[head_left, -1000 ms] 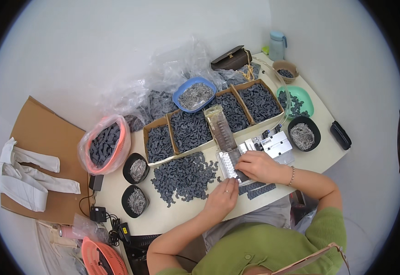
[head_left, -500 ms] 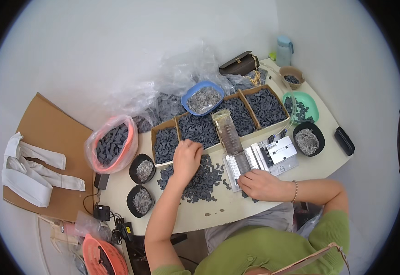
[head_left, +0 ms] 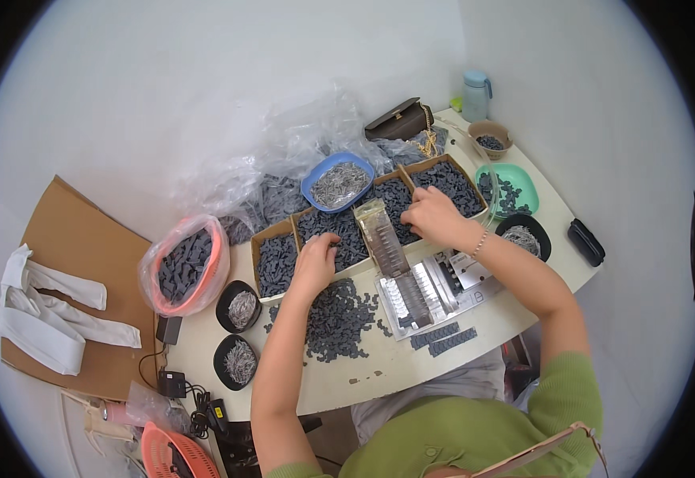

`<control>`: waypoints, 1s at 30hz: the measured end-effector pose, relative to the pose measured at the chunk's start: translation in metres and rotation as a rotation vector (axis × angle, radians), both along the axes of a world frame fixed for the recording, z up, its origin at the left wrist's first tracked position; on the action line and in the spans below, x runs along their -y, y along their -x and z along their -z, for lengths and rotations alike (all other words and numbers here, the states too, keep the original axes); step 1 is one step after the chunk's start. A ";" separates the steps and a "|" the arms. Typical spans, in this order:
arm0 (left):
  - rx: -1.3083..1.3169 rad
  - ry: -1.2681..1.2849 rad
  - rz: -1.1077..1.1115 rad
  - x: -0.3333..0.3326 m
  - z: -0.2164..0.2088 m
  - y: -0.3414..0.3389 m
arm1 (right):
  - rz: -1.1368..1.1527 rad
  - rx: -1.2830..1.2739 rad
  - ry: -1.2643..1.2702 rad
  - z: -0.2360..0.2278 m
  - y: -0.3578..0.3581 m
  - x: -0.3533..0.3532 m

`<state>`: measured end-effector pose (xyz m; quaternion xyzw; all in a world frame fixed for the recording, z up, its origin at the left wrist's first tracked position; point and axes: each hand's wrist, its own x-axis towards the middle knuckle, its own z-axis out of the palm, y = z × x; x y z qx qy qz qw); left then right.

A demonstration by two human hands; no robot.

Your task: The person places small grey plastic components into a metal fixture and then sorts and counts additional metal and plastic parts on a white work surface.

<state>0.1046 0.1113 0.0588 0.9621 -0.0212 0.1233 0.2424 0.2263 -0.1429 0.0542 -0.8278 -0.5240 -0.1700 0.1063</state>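
Observation:
My left hand (head_left: 316,261) lies palm down at the front edge of a cardboard box of small dark grey parts (head_left: 333,229), fingers curled into the parts. My right hand (head_left: 432,215) reaches over the metal jig (head_left: 425,291) into another box of dark parts (head_left: 449,182), fingers bent down. Its grasp is hidden. A loose pile of the same dark parts (head_left: 339,320) lies on the table just below my left hand. A clear plastic strip (head_left: 384,236) runs from the boxes down to the jig.
A blue bowl of metal pieces (head_left: 337,182) stands behind the boxes. Two black bowls (head_left: 240,307) sit left; a pink basket (head_left: 185,268), green bowl (head_left: 516,191), black bowl (head_left: 524,236) and bottle (head_left: 476,95) ring the table. Two dark assembled strips (head_left: 443,339) lie near the front edge.
My left hand has moved from the loose pile up to the cardboard box. My right hand has left the jig and reached up into the far box.

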 end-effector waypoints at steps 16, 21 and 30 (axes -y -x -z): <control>0.246 0.275 0.288 0.090 0.050 0.083 | -0.213 -1.055 -0.056 -0.018 0.065 0.032; 0.265 -0.249 0.404 0.104 0.038 0.106 | -0.224 -0.754 -0.130 0.006 0.084 0.030; 0.338 -0.210 0.366 0.099 0.046 0.123 | -0.350 -0.191 -0.124 0.031 0.120 0.017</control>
